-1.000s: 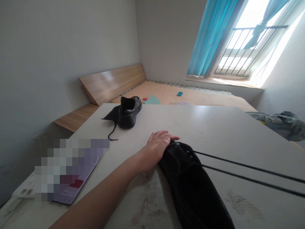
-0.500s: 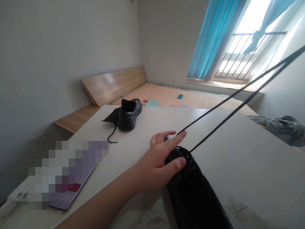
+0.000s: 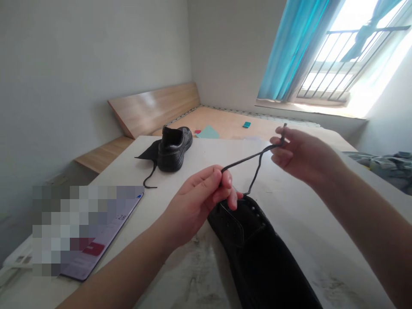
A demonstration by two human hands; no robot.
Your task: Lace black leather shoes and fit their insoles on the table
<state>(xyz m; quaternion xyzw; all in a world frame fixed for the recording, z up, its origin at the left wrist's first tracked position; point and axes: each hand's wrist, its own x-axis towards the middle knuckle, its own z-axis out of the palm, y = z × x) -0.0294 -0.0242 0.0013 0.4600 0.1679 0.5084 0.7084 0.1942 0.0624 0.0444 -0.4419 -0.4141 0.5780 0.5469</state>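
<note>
A black shoe (image 3: 254, 240) lies on the white table right in front of me, its toe end away from me and its opening nearer. From its front eyelets rises a black shoelace (image 3: 256, 174). Above the shoe's left side, my left hand (image 3: 209, 189) pinches one strand of the lace between thumb and fingers. My right hand (image 3: 296, 150), higher and farther right, grips the lace close to its ends, and one tip sticks up past the fingers. Between both hands the strand runs nearly straight, while the other hangs slack down to the shoe.
A second black shoe (image 3: 175, 150), with a dark flat piece (image 3: 149, 150) and a loose lace beside it, stands at the table's far left. A phone (image 3: 106, 234), partly blurred, lies at left. Beyond the white table (image 3: 322, 206) is a bed (image 3: 225, 122) with small scraps.
My right hand has come into view from the right with the lace ends, and the lace has gone from taut to partly slack. My left hand has closed from spread fingers onto a strand.
</note>
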